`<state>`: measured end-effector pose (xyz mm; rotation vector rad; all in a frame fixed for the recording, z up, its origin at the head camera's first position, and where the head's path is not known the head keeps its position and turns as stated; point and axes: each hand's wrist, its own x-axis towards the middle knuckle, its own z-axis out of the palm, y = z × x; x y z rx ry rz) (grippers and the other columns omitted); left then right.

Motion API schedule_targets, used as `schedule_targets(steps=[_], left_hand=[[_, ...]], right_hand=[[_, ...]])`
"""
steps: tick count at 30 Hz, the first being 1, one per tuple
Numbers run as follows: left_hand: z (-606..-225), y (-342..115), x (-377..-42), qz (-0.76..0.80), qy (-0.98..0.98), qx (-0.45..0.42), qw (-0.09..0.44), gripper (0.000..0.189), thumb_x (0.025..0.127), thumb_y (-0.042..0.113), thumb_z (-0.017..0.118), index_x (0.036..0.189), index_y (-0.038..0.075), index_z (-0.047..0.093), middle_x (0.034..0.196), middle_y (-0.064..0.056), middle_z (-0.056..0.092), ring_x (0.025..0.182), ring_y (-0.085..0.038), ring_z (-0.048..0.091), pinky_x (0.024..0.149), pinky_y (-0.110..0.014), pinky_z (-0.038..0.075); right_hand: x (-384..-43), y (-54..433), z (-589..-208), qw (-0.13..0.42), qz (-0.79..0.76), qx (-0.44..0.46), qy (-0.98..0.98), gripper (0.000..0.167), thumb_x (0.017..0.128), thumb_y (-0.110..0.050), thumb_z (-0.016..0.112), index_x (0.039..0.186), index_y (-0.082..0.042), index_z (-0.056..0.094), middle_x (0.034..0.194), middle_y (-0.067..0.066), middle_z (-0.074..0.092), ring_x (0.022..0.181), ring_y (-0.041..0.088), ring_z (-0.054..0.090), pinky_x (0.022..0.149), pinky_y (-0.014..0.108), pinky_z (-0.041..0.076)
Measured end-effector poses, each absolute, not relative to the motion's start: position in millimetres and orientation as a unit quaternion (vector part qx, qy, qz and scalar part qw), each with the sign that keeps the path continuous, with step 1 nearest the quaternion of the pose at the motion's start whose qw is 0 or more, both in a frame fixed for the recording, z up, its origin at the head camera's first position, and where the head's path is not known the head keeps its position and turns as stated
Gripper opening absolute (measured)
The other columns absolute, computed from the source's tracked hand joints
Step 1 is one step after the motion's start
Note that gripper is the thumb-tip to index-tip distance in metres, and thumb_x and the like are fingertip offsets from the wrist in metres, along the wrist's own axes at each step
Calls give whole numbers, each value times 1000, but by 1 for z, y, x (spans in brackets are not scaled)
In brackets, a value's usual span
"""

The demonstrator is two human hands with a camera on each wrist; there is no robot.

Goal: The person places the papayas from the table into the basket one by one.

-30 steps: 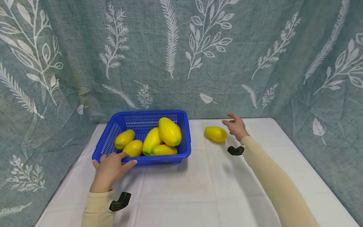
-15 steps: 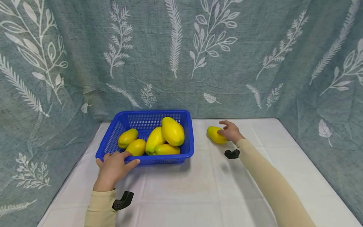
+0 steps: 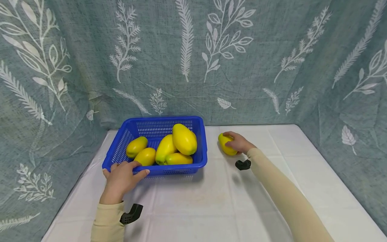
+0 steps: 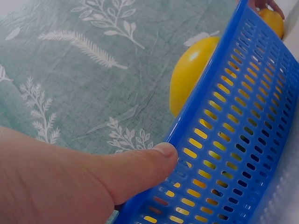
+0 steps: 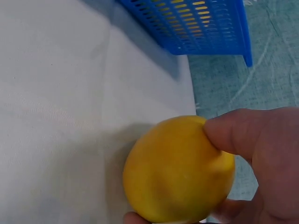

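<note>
My left hand grips the near rim of a blue plastic basket at its left corner. The thumb lies on the outside of the slotted wall in the left wrist view, and the other fingers reach over the rim. Several yellow papayas, some greenish at one end, lie in the basket, the biggest papaya on top at the right. On the table to the right of the basket, my right hand holds a single yellow papaya. Its thumb and fingers wrap opposite sides; the undersides of the fingers are partly hidden.
A white cloth covers the table. Behind and at both sides hangs a grey-green curtain with white leaf prints, close behind the basket and the right hand. Each wrist wears a small black camera mount.
My right hand has come left and down onto the loose papaya and closed its fingers round it, turning the fruit slightly. The left hand stays on the basket rim.
</note>
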<state>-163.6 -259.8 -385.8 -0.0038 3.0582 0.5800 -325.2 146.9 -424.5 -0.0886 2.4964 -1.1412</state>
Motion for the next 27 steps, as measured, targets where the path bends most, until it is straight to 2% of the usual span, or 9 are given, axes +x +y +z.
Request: schedule_targets(steps=[7, 12, 18, 27], left_hand=[[-385, -261, -164, 185, 983, -1, 13, 54, 95, 44, 67, 128, 1, 67, 127, -37, 61, 121, -69, 41, 97, -89, 13], [-386, -260, -163, 185, 983, -1, 15, 54, 95, 44, 67, 128, 1, 67, 126, -36, 61, 120, -68, 42, 97, -89, 13], [-386, -260, -163, 184, 983, -2, 14, 53, 95, 44, 67, 127, 2, 68, 127, -36, 61, 121, -68, 41, 98, -89, 12], [-387, -261, -164, 184, 983, -1, 7, 52, 95, 44, 67, 126, 3, 68, 126, -36, 61, 120, -68, 42, 97, -89, 13]], right_hand=[[-324, 139, -427, 207, -420, -36, 883, 56, 101, -19, 58, 154, -22, 42, 158, 19, 37, 111, 33, 51, 74, 37, 55], [-323, 133, -433, 188, -423, -31, 886, 56, 100, -21, 60, 153, -21, 45, 154, 19, 42, 112, 34, 52, 71, 37, 56], [-319, 133, -434, 171, -438, -14, 883, 57, 100, -23, 60, 154, -22, 44, 156, 18, 41, 118, 37, 52, 74, 40, 59], [-320, 121, -396, 158, -513, -36, 843, 59, 103, -24, 56, 159, -22, 36, 156, 18, 40, 118, 36, 55, 75, 36, 59]])
